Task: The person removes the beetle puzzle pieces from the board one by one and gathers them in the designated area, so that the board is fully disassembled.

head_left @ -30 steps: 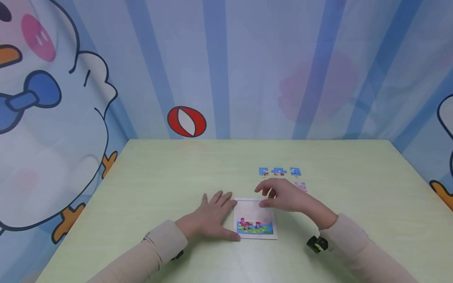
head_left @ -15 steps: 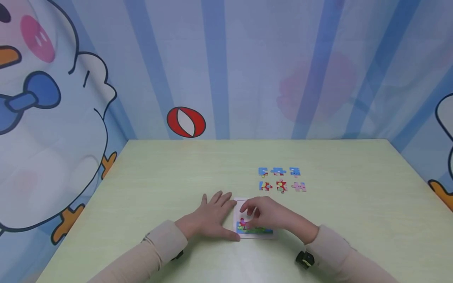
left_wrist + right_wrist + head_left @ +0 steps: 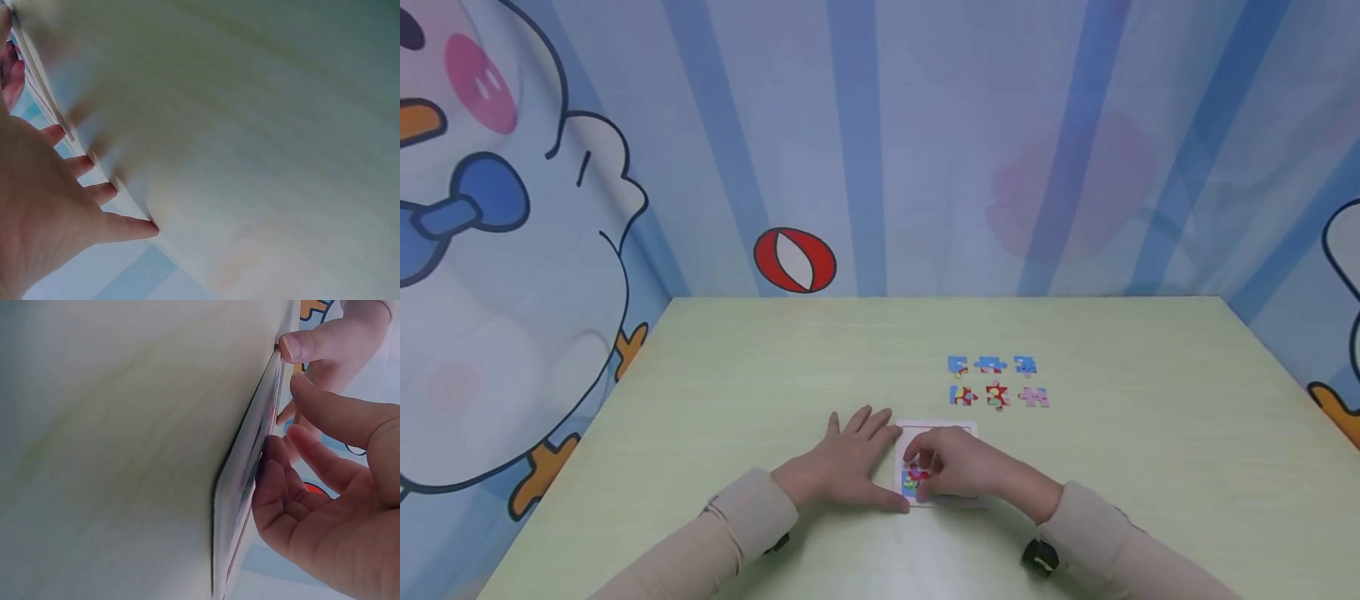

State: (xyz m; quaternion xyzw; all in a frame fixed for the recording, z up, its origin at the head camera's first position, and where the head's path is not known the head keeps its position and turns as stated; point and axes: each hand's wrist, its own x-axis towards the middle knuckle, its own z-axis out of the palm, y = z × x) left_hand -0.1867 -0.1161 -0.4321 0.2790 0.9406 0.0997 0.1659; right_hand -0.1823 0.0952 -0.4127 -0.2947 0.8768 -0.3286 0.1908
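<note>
A small white-framed puzzle board (image 3: 910,435) lies flat on the table, with colourful pieces along its lower part, partly covered by the right hand. The left hand (image 3: 848,467) rests spread on the table, its thumb and forefinger at the board's left edge; the left wrist view shows its fingertips (image 3: 156,230) on the tabletop. Over the board is the right hand (image 3: 964,468), thumb and forefinger apart at the lower left. In the right wrist view, nothing shows between thumb and forefinger of this hand (image 3: 337,506), and its other fingers curl against the board (image 3: 232,494).
Beyond the board, toward the right, several loose puzzle pieces lie in two rows, among them a blue one (image 3: 990,365) and a pink one (image 3: 1034,397). The pale green table (image 3: 760,358) reaches back to a printed blue curtain (image 3: 917,167).
The right hand has come down and left from the board's upper right to its lower left. The loose pieces it partly covered are now in full view. The left hand has stayed put.
</note>
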